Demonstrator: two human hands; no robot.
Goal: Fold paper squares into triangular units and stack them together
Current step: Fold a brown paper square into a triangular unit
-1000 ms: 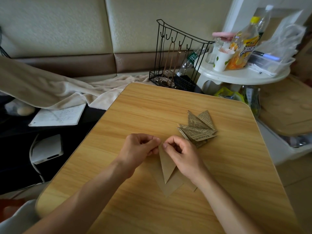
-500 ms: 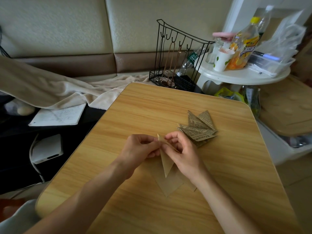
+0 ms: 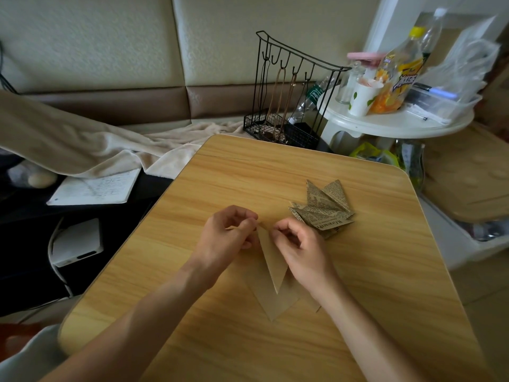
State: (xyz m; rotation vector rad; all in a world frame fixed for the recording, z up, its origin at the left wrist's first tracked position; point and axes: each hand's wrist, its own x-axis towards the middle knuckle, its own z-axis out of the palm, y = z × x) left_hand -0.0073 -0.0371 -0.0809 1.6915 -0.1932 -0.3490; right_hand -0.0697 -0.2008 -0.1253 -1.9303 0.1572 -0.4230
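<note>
A plain brown folded paper triangle (image 3: 271, 264) points toward me at the middle of the wooden table (image 3: 358, 285). My left hand (image 3: 225, 235) pinches its upper left corner, and my right hand (image 3: 300, 249) pinches its upper right edge. Under it lies more brown paper (image 3: 275, 304), flat on the table. A stack of folded newsprint triangles (image 3: 322, 208) fans out just behind my right hand, touched by neither hand.
A black wire rack (image 3: 289, 106) stands past the table's far edge. To the right, a white round side table (image 3: 399, 125) carries bottles, a cup and plastic boxes. A beige blanket (image 3: 82, 144), a notebook (image 3: 93, 187) and a white box (image 3: 77, 242) lie left.
The top corner of the brown triangle that stood lifted between my fingers half a second ago now lies lower. My hands have shifted only slightly.
</note>
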